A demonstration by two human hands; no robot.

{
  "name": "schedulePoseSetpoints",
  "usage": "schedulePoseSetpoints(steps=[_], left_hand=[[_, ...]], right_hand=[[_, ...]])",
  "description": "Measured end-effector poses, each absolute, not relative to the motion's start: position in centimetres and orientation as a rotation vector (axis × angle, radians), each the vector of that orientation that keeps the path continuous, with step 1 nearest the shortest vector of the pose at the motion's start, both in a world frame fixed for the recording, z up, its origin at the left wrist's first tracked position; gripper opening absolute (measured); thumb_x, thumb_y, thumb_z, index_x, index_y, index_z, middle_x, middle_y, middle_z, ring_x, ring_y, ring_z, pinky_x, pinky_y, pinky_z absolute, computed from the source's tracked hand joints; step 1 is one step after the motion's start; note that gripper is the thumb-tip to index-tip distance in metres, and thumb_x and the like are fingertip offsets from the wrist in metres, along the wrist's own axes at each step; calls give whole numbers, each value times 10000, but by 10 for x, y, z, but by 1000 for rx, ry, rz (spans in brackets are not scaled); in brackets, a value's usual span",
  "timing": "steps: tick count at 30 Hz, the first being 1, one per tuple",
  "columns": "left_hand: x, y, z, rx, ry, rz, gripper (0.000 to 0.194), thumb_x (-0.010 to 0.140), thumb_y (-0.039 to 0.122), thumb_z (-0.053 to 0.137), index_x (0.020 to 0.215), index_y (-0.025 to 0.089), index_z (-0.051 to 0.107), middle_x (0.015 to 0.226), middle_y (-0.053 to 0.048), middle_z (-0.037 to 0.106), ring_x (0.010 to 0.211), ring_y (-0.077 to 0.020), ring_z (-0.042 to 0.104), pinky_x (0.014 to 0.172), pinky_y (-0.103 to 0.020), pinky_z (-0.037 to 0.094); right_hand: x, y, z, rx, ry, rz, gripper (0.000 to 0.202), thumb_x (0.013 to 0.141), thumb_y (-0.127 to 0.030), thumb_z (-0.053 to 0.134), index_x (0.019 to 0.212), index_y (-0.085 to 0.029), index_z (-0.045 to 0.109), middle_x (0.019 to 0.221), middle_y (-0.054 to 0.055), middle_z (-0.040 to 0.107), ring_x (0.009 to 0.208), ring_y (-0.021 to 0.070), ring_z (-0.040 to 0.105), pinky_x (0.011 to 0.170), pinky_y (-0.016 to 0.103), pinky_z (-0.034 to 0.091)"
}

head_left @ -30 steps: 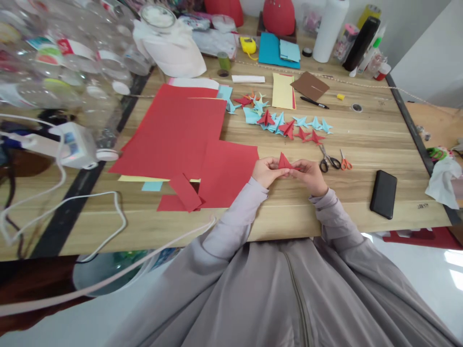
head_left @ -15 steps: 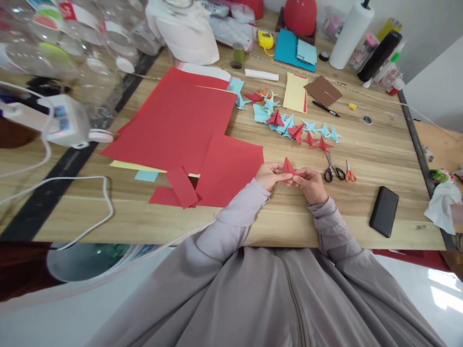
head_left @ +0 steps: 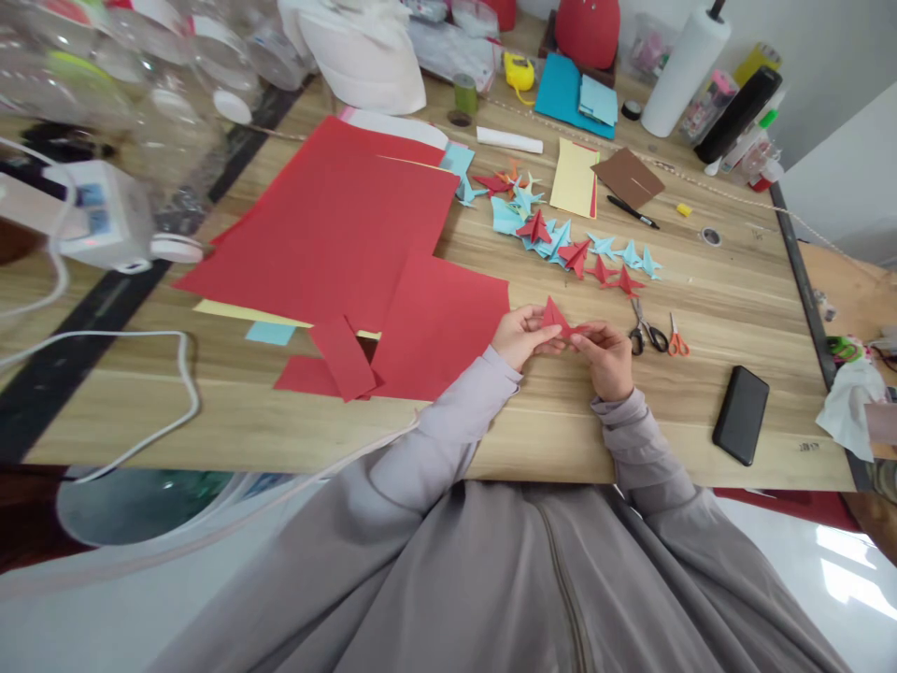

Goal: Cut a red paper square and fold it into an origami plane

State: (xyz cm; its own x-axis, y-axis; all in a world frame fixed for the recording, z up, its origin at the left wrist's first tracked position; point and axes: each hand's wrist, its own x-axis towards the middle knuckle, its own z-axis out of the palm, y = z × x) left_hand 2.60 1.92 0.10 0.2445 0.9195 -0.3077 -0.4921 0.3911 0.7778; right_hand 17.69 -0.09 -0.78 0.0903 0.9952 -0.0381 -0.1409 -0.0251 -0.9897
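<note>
A small folded red paper (head_left: 553,315) with a pointed top is held between both hands above the table's front part. My left hand (head_left: 522,336) pinches its left and lower side. On its right, my right hand (head_left: 606,355) grips a narrow red end with thumb and fingers. Just beyond lie folded red pieces (head_left: 576,257) and light blue folded pieces (head_left: 631,253) in a loose row. Large red sheets (head_left: 329,224) spread to the left of my hands. Black-handled scissors (head_left: 654,335) and orange-handled scissors (head_left: 677,344) rest right of my right hand.
A black phone (head_left: 741,414) lies at the front right. Farther back are a pen (head_left: 633,212), brown paper (head_left: 628,178), yellow paper (head_left: 574,178) and a tape measure (head_left: 519,73). Plastic bottles (head_left: 161,103) crowd the back left. A white cable (head_left: 186,374) crosses the front left.
My right hand has shifted slightly, and a narrow red end now sticks out toward it from the folded paper. The camera view has turned a little.
</note>
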Motion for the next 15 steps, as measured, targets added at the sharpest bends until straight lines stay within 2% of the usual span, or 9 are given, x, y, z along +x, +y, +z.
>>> schedulePoseSetpoints(steps=[3,9,13,15], left_hand=[[29,19,-1,703,871,1139,506,634,270,788,1026,151,490,717,-22,700,536,-165,673,537,-276,550],[32,14,-2,817,880,1119,641,677,273,743,1208,171,399,646,16,663,493,-161,645,484,-244,501],[30,13,-1,836,877,1159,849,690,262,732,1409,237,281,647,25,662,552,-174,663,538,-253,518],[29,12,-1,866,848,1182,806,707,268,715,1411,275,323,684,18,678,581,-169,668,569,-256,526]], right_hand=[[177,-1,-5,-1185,-1067,1151,207,612,-304,809,713,-198,662,660,-10,686,571,119,611,604,280,520],[176,-2,-2,-1163,-1049,1197,329,620,-325,808,858,-224,605,675,-35,676,563,112,604,590,271,511],[175,-3,-1,-1171,-1128,1123,219,659,-352,778,781,-214,660,684,-13,678,554,107,576,565,267,492],[175,-4,0,-1166,-1146,1092,189,670,-353,769,760,-216,675,691,-9,683,554,107,574,564,270,490]])
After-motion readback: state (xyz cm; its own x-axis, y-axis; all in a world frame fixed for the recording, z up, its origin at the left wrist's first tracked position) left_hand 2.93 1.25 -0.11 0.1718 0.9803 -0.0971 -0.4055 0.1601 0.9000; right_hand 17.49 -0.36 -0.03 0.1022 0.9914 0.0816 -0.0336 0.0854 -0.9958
